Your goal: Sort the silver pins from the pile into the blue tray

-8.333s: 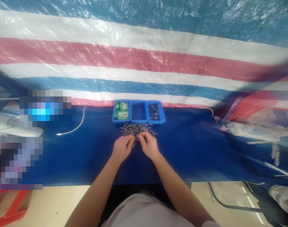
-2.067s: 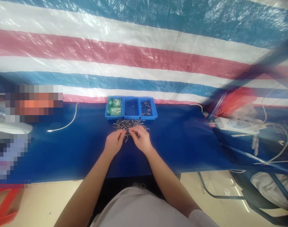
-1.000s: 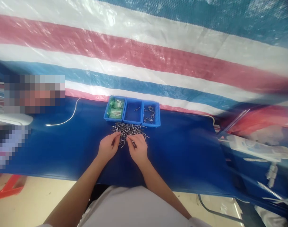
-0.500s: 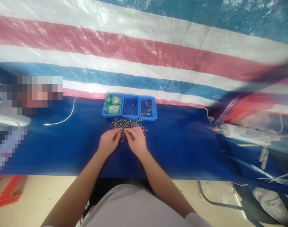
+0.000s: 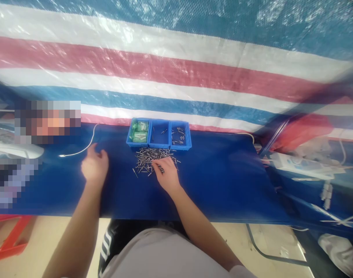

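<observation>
Three blue bins [image 5: 160, 145] side by side, upper middle of frame, by the striped sheet [image 5: 176, 73]. Metal pins [image 5: 146, 156] heaped on the counter [image 5: 219, 177] just in front; likely placed there for short reach. Dividing the bins presumably keeps contents apart: green packs [image 5: 139, 136] in the left one, a few pins in the middle, more in the right.

Right hand [image 5: 168, 174], centre of frame, at the heap's near right edge: grip narrow, fingers bent, a pose that probably suits thin parts. Left hand [image 5: 94, 165], left of centre, well apart from the heap: grip wide, nothing visible in it. White cable [image 5: 83, 151] just beside its fingertips; can't tell if touching.

Unclear: whether the right fingers close on a pin; tips blend into the heap, and dark strips by the palm could be held pins or heap behind. Left palm hidden. Pixelated patches mask far left. Red bundle [image 5: 312, 131], right side, blurred.
</observation>
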